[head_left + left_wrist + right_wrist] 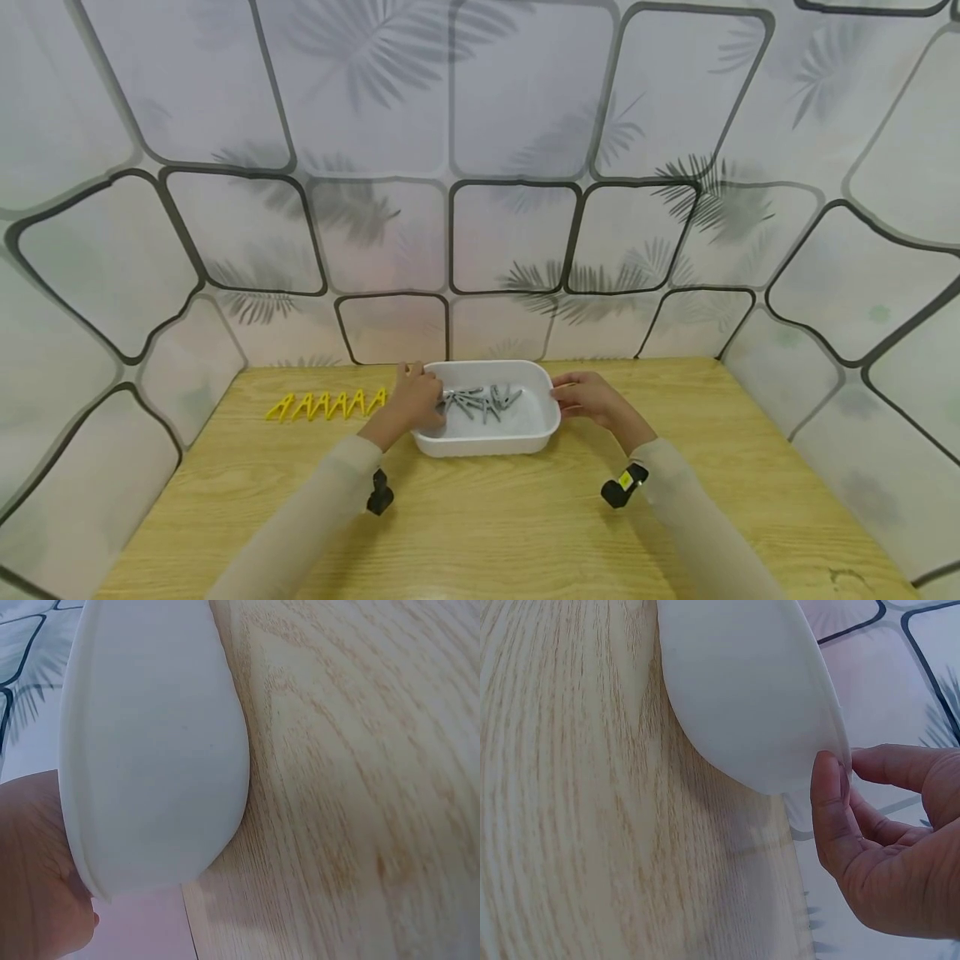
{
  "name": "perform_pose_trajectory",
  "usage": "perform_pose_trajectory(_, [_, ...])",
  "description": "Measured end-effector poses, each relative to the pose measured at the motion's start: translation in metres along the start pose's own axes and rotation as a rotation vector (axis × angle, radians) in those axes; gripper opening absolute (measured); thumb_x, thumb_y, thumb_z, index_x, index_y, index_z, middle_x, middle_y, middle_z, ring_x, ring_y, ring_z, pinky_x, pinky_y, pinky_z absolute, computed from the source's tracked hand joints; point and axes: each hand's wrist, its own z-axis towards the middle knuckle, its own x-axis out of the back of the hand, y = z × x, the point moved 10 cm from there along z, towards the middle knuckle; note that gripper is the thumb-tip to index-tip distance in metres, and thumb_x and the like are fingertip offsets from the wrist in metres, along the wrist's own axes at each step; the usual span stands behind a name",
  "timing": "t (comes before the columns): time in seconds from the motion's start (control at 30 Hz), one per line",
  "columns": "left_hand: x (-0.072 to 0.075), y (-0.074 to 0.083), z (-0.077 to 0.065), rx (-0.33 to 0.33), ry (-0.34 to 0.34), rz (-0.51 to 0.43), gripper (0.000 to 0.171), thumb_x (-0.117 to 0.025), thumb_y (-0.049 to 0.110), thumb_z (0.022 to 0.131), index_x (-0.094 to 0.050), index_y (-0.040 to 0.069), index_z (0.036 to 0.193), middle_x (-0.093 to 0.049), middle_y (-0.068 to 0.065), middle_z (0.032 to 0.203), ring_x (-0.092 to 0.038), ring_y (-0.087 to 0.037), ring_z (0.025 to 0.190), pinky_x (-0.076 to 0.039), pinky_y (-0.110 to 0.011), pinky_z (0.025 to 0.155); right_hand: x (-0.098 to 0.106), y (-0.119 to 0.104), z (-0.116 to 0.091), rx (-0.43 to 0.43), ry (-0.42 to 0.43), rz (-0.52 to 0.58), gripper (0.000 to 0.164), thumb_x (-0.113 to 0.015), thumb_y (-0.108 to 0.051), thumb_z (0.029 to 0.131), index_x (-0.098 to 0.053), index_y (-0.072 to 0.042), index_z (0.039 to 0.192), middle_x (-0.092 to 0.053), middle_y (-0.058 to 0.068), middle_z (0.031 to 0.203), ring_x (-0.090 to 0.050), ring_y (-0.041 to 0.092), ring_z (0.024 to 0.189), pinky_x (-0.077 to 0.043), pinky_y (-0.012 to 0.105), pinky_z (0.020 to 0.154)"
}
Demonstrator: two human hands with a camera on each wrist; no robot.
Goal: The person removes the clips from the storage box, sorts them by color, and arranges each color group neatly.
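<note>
A white plastic basin [480,447] stands on the wooden table, with several grey clothespins [487,403] piled inside it. My left hand [417,398] reaches over the basin's left rim, its fingers dipping inside beside the pins. In the left wrist view the back of this hand [37,862] shows behind the rim, and its fingertips are hidden; I cannot tell what they hold. On the opposite side my right hand [592,402] pinches the basin's right rim, as the right wrist view shows with fingers [829,787] on the outer wall.
Several yellow clothespins [327,406] stand in a row on the table [480,525], left of the basin. Behind and at both sides hangs a patterned cloth [510,242], close to the table's far edge. Dark cameras [380,493] sit on both wrists.
</note>
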Motion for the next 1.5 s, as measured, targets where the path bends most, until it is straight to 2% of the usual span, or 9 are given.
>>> perform_pose_trajectory(0.27, [-0.001,-0.005,-0.004,0.012,0.027,-0.067,0.034,-0.088,0.030,0.074,-0.072,0.010,0.096,-0.069,-0.003,0.096,-0.052,-0.030,0.111,-0.026,-0.064,0.110,-0.003,0.003,0.003,-0.002,-0.011,0.005,0.044,-0.061,-0.006,0.099,-0.050,0.015,0.136,-0.071,-0.001,0.086,-0.068,0.008,0.078,-0.058,0.025,0.071])
perform_pose_trajectory(0.4, [0.004,-0.006,-0.008,0.004,0.072,-0.102,0.035,-0.089,0.028,0.074,-0.072,0.010,0.098,-0.069,-0.003,0.095,-0.052,-0.030,0.108,-0.026,-0.064,0.108,-0.004,0.004,0.002,-0.001,-0.018,0.006,0.044,-0.060,-0.007,0.099,-0.050,0.015,0.136,-0.071,-0.002,0.086,-0.068,0.008,0.078,-0.058,0.026,0.072])
perform_pose_trajectory(0.57, [0.019,-0.006,-0.015,-0.035,0.190,-0.165,0.032,-0.088,0.022,0.072,-0.071,0.009,0.096,-0.066,-0.003,0.089,-0.051,-0.030,0.103,-0.028,-0.065,0.104,-0.005,0.004,0.000,0.000,-0.020,0.015,0.044,-0.059,-0.005,0.099,-0.049,0.016,0.136,-0.072,0.001,0.089,-0.069,0.010,0.079,-0.058,0.025,0.071])
perform_pose_trajectory(0.8, [0.045,-0.004,-0.029,-0.134,0.402,-0.232,0.030,-0.087,0.015,0.072,-0.070,0.009,0.096,-0.067,-0.005,0.090,-0.051,-0.027,0.095,-0.032,-0.063,0.098,-0.005,0.005,-0.001,-0.003,-0.019,0.029,0.046,-0.060,-0.006,0.099,-0.048,0.016,0.138,-0.072,0.004,0.092,-0.069,0.010,0.081,-0.058,0.025,0.071])
perform_pose_trajectory(0.97, [0.060,-0.010,-0.040,-0.134,0.509,-0.248,0.032,-0.089,0.015,0.074,-0.072,0.008,0.101,-0.070,-0.006,0.094,-0.052,-0.029,0.096,-0.032,-0.064,0.097,-0.006,0.004,-0.003,0.005,-0.031,0.032,0.049,-0.060,-0.007,0.099,-0.046,0.016,0.140,-0.072,0.004,0.093,-0.069,0.010,0.082,-0.058,0.025,0.071])
perform_pose_trajectory(1.1, [0.073,-0.024,-0.050,-0.109,0.587,-0.282,0.034,-0.089,0.014,0.074,-0.072,0.007,0.102,-0.070,-0.009,0.097,-0.052,-0.031,0.098,-0.031,-0.064,0.096,-0.004,0.004,-0.003,-0.009,-0.027,0.032,0.051,-0.060,-0.007,0.099,-0.045,0.015,0.142,-0.072,0.004,0.095,-0.069,0.010,0.082,-0.058,0.025,0.072])
perform_pose_trajectory(1.27, [0.090,-0.052,-0.070,-0.066,0.660,-0.333,0.034,-0.089,0.013,0.074,-0.072,0.006,0.103,-0.068,-0.011,0.098,-0.051,-0.035,0.098,-0.027,-0.065,0.095,-0.002,0.002,-0.002,-0.017,-0.019,0.032,0.051,-0.060,-0.007,0.100,-0.044,0.015,0.143,-0.072,0.002,0.094,-0.069,0.008,0.081,-0.058,0.024,0.072])
perform_pose_trajectory(1.4, [0.098,-0.081,-0.090,-0.004,0.675,-0.356,0.033,-0.087,0.014,0.076,-0.073,0.005,0.104,-0.067,-0.014,0.098,-0.051,-0.038,0.098,-0.025,-0.066,0.094,-0.001,0.001,-0.001,-0.025,-0.007,0.036,0.051,-0.061,-0.007,0.099,-0.045,0.014,0.143,-0.072,0.004,0.096,-0.069,0.009,0.081,-0.058,0.024,0.072])
perform_pose_trajectory(1.5, [0.099,-0.105,-0.106,0.058,0.670,-0.346,0.033,-0.087,0.014,0.077,-0.072,0.004,0.105,-0.067,-0.015,0.097,-0.050,-0.039,0.099,-0.024,-0.064,0.093,-0.001,0.000,-0.001,-0.025,-0.008,0.033,0.052,-0.061,-0.007,0.099,-0.044,0.014,0.143,-0.072,0.005,0.098,-0.068,0.008,0.081,-0.058,0.024,0.072])
